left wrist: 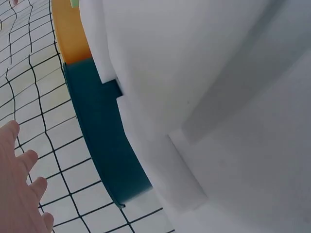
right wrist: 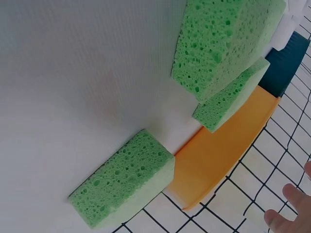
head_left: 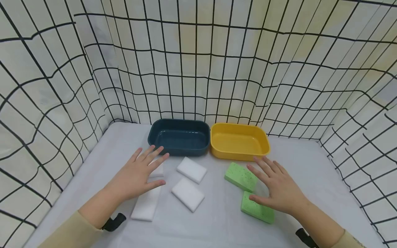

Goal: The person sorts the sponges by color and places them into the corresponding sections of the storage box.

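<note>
My left hand (head_left: 138, 175) hovers with spread fingers over the left side of the white surface, holding nothing. Below it lie white foam blocks, one (head_left: 147, 205) long and one partly hidden by the hand. Two more, an upper white block (head_left: 191, 169) and a lower white block (head_left: 187, 194), lie to its right. My right hand (head_left: 277, 186) is spread out above the green sponges, also holding nothing. A far green sponge (head_left: 241, 176) and a near green sponge (head_left: 255, 208) show beside it. In the right wrist view a third sponge (right wrist: 126, 179) appears, hidden by the hand from the head.
A dark blue tray (head_left: 180, 151) and a yellow tray (head_left: 240, 155) stand side by side at the back of the white-covered table (head_left: 214, 227). Black wire grid panels (head_left: 195, 53) enclose the back and both sides.
</note>
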Demonstrator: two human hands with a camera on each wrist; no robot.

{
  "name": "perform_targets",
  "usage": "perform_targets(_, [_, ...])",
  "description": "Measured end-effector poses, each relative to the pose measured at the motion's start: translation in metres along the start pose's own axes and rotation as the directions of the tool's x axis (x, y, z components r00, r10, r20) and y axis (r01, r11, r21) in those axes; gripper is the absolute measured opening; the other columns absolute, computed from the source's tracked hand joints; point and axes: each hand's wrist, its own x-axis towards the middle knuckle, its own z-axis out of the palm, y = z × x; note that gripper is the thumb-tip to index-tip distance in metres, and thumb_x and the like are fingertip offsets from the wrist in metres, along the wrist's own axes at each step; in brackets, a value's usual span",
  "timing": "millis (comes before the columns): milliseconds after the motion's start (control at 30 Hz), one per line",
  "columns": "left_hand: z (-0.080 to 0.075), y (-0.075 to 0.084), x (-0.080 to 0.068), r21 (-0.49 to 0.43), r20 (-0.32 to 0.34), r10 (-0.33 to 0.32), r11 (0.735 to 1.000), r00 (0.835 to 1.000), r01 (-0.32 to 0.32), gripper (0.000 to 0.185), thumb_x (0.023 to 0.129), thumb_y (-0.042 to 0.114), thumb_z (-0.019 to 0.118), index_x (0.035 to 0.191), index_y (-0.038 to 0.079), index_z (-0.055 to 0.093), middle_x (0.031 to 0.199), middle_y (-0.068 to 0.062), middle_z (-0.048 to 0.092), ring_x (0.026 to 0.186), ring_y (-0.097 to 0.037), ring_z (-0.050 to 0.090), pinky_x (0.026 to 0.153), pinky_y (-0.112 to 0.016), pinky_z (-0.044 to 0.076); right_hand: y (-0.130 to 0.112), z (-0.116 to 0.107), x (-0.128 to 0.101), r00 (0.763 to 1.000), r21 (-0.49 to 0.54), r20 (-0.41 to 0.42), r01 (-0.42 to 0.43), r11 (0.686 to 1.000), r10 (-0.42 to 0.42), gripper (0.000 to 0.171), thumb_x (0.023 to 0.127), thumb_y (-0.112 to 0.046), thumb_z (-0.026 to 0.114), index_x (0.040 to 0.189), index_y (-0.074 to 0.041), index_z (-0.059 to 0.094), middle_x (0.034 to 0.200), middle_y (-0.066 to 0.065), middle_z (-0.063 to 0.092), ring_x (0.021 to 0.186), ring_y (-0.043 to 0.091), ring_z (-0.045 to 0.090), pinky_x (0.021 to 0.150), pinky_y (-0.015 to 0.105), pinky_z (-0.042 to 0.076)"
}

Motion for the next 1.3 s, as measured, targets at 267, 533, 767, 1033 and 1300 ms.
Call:
perform_targets(267, [-0.001,-0.013,0.004,-0.025,0.013,-0.041,0.999,0.999,0.042,0.085,0.094,0.072,0.042,0.160,0.023,0.022,0.165,-0.007,0.017,0.151,-0.034,0.013,0.119,-0.056,0.008,-0.001,0.001,-0.005,0.999,0.046,0.033,-0.037,0.998,0.036,0.091,0.080,-0.071,0.065,0.157,-0.039,0.027,0.163,0.002,0.025,0.143,0.035,0.031,0.108,0.059,0.035])
perform_targets(533, [0.000,-0.033,0.012,-0.038,0.073,-0.099,0.994,0.992,0.102,0.087,0.094,0.074,0.037,0.160,0.021,0.018,0.165,-0.009,0.014,0.150,-0.036,0.012,0.119,-0.058,0.007,0.000,0.004,-0.010,0.996,0.109,0.062,-0.069,0.992,0.063,0.084,0.081,-0.068,0.068,0.153,-0.039,0.036,0.154,0.002,0.041,0.132,0.035,0.045,0.104,0.059,0.038])
perform_targets(767, [-0.004,-0.053,0.020,-0.055,0.115,-0.145,0.987,0.983,0.152,0.093,0.092,0.078,0.032,0.161,0.019,0.013,0.164,-0.014,0.015,0.149,-0.040,0.014,0.118,-0.060,0.009,-0.001,0.006,-0.014,0.985,0.153,0.137,-0.124,0.980,0.104,0.074,0.078,-0.069,0.070,0.142,-0.035,0.055,0.131,-0.003,0.060,0.122,0.026,0.054,0.098,0.055,0.044])
perform_targets(1033, [-0.004,-0.072,0.027,-0.082,0.109,-0.168,0.981,0.980,0.178,0.092,0.093,0.072,0.042,0.160,0.014,0.016,0.160,-0.021,0.024,0.142,-0.047,0.025,0.113,-0.065,0.020,0.005,0.007,-0.022,0.958,0.226,0.274,-0.154,0.962,0.089,0.069,0.076,-0.073,0.068,0.133,-0.035,0.063,0.117,-0.012,0.065,0.110,0.015,0.058,0.094,0.049,0.046])
perform_targets(1300, [0.006,-0.092,0.038,-0.076,0.170,-0.236,0.965,0.957,0.252,0.094,0.093,0.076,0.035,0.160,0.012,0.016,0.158,-0.024,0.026,0.140,-0.050,0.027,0.111,-0.068,0.022,0.010,0.009,-0.026,0.946,0.287,0.324,-0.112,0.951,0.014,0.065,0.074,-0.068,0.074,0.130,-0.037,0.065,0.115,-0.016,0.064,0.107,0.013,0.058,0.092,0.047,0.048])
